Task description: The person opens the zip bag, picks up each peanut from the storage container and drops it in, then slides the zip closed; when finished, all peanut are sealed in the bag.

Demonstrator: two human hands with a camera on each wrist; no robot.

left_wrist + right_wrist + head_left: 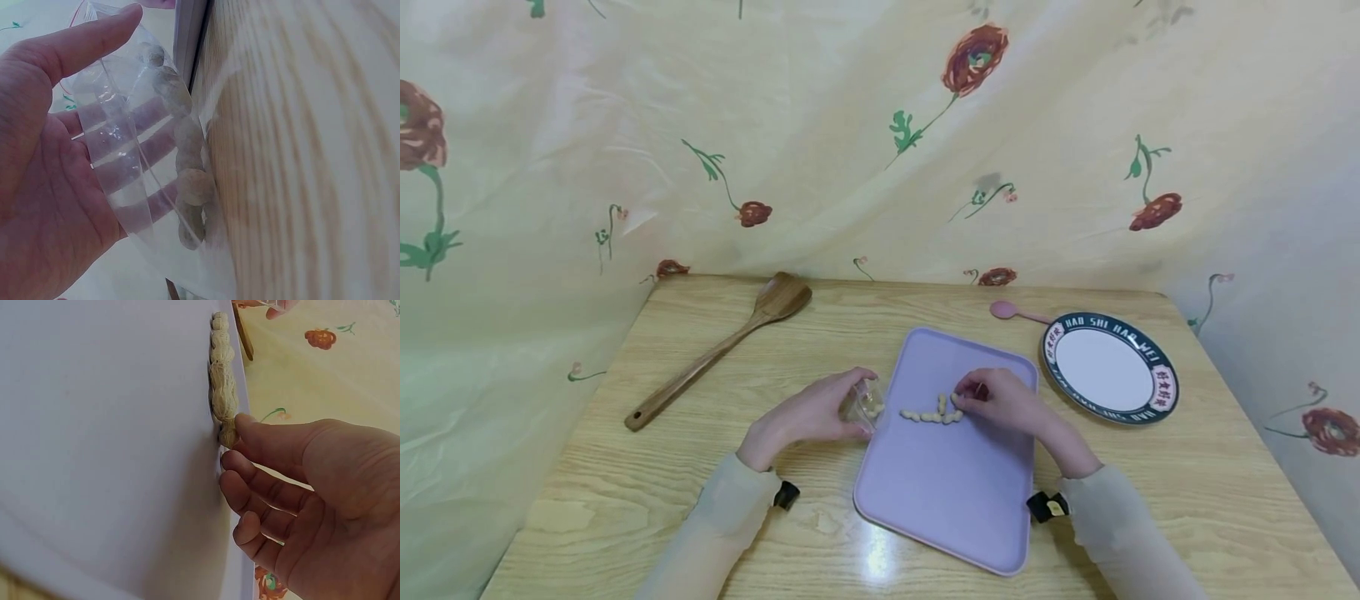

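Observation:
A clear zip bag with several unshelled peanuts inside is gripped by my left hand, thumb on one side and fingers behind the film. The bag is at the left edge of the lilac tray. On the tray, several peanuts form a row, and another peanut stands out from it towards the far side. My right hand pinches a peanut between thumb and forefinger, at the right end of this arrangement. Its other fingers are loosely bent.
Left of the tray lies a wooden spatula set diagonally. A round plate with a dark lettered rim stands to the right, beside a pink spoon. Flower-patterned cloth hangs behind the wooden table.

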